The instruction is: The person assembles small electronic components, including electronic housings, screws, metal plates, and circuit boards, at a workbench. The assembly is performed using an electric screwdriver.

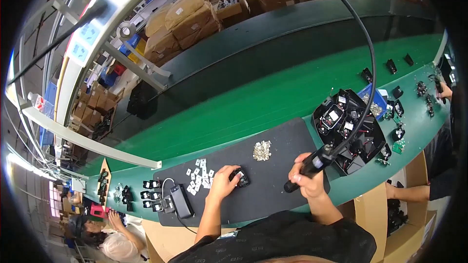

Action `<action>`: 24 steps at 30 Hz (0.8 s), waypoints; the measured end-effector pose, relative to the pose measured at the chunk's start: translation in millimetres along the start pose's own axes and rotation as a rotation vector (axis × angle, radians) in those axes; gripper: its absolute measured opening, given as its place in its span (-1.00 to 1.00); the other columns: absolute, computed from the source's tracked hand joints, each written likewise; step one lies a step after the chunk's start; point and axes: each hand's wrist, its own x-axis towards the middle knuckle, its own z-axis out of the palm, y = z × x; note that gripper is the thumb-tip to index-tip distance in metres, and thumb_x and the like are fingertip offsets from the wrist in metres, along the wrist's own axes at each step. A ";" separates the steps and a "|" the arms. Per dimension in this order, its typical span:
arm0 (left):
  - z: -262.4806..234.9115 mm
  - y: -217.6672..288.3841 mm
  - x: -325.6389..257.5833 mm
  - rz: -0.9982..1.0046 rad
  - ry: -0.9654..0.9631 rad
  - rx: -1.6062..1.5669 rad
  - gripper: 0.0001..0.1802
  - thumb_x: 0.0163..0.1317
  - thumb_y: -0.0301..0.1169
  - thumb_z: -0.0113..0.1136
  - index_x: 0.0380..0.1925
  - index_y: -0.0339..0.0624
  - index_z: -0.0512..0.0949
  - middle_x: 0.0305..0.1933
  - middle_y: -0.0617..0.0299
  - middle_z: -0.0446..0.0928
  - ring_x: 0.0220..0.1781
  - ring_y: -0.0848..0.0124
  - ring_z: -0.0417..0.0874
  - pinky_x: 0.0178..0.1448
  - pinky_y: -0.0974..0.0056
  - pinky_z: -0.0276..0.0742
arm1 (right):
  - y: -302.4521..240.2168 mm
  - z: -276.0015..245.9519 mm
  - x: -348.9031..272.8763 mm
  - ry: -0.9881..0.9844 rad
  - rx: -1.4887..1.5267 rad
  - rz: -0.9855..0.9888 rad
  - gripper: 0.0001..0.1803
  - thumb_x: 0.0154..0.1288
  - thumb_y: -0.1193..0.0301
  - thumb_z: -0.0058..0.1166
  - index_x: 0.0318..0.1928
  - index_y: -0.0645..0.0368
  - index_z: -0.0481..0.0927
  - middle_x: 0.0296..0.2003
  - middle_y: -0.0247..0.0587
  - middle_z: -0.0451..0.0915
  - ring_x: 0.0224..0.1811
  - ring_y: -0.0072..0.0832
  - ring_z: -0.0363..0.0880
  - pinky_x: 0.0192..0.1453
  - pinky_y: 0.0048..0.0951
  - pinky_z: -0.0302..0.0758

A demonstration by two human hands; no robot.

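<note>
My left hand (pixel 223 181) rests on the black mat (pixel 282 141), with its fingers closed around a small black device part (pixel 242 177). My right hand (pixel 308 179) grips a black electric screwdriver (pixel 312 164), held tilted to the right of the part. A black cable (pixel 369 53) runs up from the screwdriver out of view. A pile of small silver screws (pixel 262 150) lies on the mat behind the part. Small white square pieces (pixel 198 176) are scattered left of my left hand.
A black tray (pixel 370 141) of black device housings sits to the right, with a blue bin (pixel 366 95) behind it. A black box with a cord (pixel 181 200) and small black parts (pixel 148 196) lie at the left. A green conveyor belt (pixel 273 92) runs behind. Other people work at both sides.
</note>
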 end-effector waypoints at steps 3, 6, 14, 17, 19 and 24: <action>2.9 -4.7 -2.0 0.087 0.036 -0.098 -0.64 0.11 -0.41 0.20 -0.06 -0.26 0.53 -0.11 0.03 0.57 -0.02 0.05 0.57 0.07 0.16 0.48 | -6.3 8.7 0.9 0.075 0.002 -0.114 -0.51 -0.02 0.61 0.21 -0.04 0.28 0.34 -0.52 -0.26 0.48 -0.47 -0.49 0.51 -0.31 -0.46 0.47; 1.3 -11.1 0.0 0.205 0.144 -0.186 -0.61 0.05 -0.46 0.21 -0.06 -0.28 0.52 -0.07 0.02 0.55 -0.03 0.07 0.57 0.06 0.16 0.48 | -12.1 17.5 0.1 0.065 -0.004 -0.253 -0.53 0.04 0.55 0.17 -0.02 0.23 0.29 -0.54 -0.31 0.43 -0.52 -0.54 0.43 -0.31 -0.46 0.43; 13.9 49.8 -19.1 0.645 0.088 -0.291 -0.48 -0.03 -0.38 0.37 -0.01 -0.24 0.52 -0.11 0.11 0.62 -0.11 0.25 0.65 0.02 0.25 0.52 | -12.1 46.6 -3.6 -0.058 0.111 -0.429 -0.55 0.09 0.47 0.11 0.00 0.11 0.28 -0.56 -0.39 0.34 -0.53 -0.57 0.36 -0.31 -0.50 0.35; 24.9 55.1 -22.0 0.618 0.026 -0.448 -0.51 -0.02 -0.44 0.37 -0.01 -0.27 0.53 -0.16 0.11 0.64 -0.17 0.30 0.67 -0.05 0.28 0.55 | -11.4 55.3 -5.1 -0.064 0.117 -0.421 -0.54 0.09 0.47 0.12 0.01 0.10 0.29 -0.57 -0.39 0.33 -0.54 -0.58 0.34 -0.31 -0.50 0.34; 29.2 55.5 -23.7 0.603 -0.005 -0.527 -0.53 -0.01 -0.47 0.37 -0.03 -0.30 0.54 -0.19 0.10 0.65 -0.18 0.30 0.67 -0.07 0.28 0.55 | -9.7 56.4 -6.1 -0.077 0.113 -0.415 -0.54 0.09 0.47 0.12 0.01 0.10 0.29 -0.57 -0.39 0.33 -0.53 -0.57 0.34 -0.31 -0.50 0.34; 37.9 55.9 -25.4 0.597 0.033 -0.564 -0.78 0.09 -0.53 0.30 -0.22 -0.26 0.62 -0.30 0.10 0.66 -0.31 0.32 0.70 -0.23 0.32 0.59 | -8.9 58.8 -5.9 -0.080 0.110 -0.407 -0.54 0.09 0.48 0.11 0.01 0.10 0.29 -0.56 -0.39 0.33 -0.53 -0.57 0.34 -0.31 -0.49 0.34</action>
